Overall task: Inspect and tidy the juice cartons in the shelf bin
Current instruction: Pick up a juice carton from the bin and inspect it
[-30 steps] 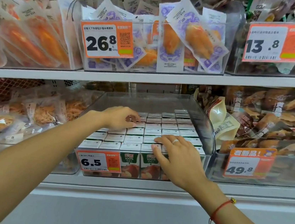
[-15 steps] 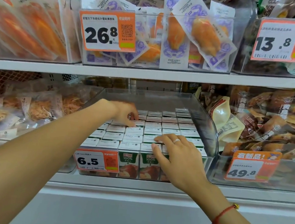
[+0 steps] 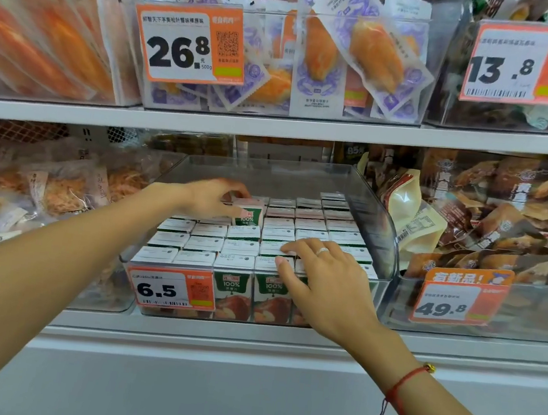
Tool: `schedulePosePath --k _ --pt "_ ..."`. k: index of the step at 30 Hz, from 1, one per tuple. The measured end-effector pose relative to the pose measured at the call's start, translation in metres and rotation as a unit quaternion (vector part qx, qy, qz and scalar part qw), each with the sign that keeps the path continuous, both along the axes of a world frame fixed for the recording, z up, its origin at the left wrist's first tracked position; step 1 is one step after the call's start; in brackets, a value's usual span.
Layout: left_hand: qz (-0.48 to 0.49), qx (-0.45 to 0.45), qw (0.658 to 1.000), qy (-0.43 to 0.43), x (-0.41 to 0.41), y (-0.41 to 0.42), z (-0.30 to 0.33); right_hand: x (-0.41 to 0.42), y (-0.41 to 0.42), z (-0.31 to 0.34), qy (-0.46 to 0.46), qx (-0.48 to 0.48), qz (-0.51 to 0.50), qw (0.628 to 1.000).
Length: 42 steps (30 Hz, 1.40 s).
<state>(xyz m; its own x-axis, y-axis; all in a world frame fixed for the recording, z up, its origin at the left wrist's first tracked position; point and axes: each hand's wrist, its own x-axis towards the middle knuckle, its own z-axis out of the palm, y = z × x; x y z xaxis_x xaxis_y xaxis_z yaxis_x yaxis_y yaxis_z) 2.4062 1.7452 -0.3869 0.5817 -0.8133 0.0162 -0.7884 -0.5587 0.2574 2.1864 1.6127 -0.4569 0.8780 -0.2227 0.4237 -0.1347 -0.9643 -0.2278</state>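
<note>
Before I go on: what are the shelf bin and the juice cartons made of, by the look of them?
Shelf bin: clear, glossy rigid plastic, it seems; the packs behind show through its walls, which catch reflections. Juice cartons: apparently coated paperboard, with sharp folded edges, flat white tops and smooth printed green fronts. The left hand holds one raised carton.

single head view, close, facing forward and down at shelf bin [image 3: 382,217] over both forearms.

Clear glossy plastic bin [image 3: 389,221] w/ paper cartons [image 3: 239,248] (matt tops).
</note>
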Motion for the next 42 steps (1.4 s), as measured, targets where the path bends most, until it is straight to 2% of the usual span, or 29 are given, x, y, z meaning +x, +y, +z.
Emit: schedulePosePath --k 6,12,19,23,27,29,32,35,37,38,40,42 --pt "0.022 -0.132 0.989 0.069 -0.012 0.009 -0.005 0.000 0.000 0.001 -0.006 -0.003 0.000 1.000" --pt "0.072 -0.264 0.961 0.047 -0.036 0.019 -0.026 -0.002 0.000 0.002 0.000 -0.012 -0.004 1.000" --pt "0.093 -0.333 0.938 -0.003 -0.053 0.021 -0.038 -0.004 0.000 0.002 0.001 -0.019 0.001 1.000" --pt "0.153 -0.380 0.912 -0.015 -0.055 0.020 -0.025 -0.003 0.000 0.002 -0.004 -0.017 0.005 1.000" --pt "0.160 -0.412 0.896 0.049 -0.067 0.022 -0.014 -0.002 -0.001 0.001 -0.008 -0.019 0.008 1.000" --pt "0.164 -0.444 0.876 0.093 -0.081 0.026 -0.013 -0.003 -0.001 0.002 -0.007 -0.021 0.009 1.000" --pt "0.194 -0.506 0.817 0.197 -0.111 0.040 -0.013 -0.005 -0.001 0.005 0.005 -0.018 0.016 1.000" --pt "0.221 -0.519 0.758 0.328 -0.148 0.063 -0.014 -0.010 0.001 0.010 0.011 0.002 0.023 1.000" --pt "0.234 -0.519 0.735 0.367 -0.170 0.080 -0.016 -0.013 0.010 0.015 -0.027 0.068 0.043 0.996" --pt "0.240 -0.521 0.726 0.379 -0.180 0.087 -0.017 -0.016 0.018 0.019 -0.050 0.138 0.059 0.987" --pt "0.245 -0.521 0.712 0.402 -0.196 0.099 -0.019 -0.024 0.037 0.029 -0.049 0.317 0.098 0.942" --pt "0.237 -0.516 0.704 0.426 -0.208 0.108 -0.020 -0.031 0.057 0.036 -0.002 0.442 0.135 0.887"
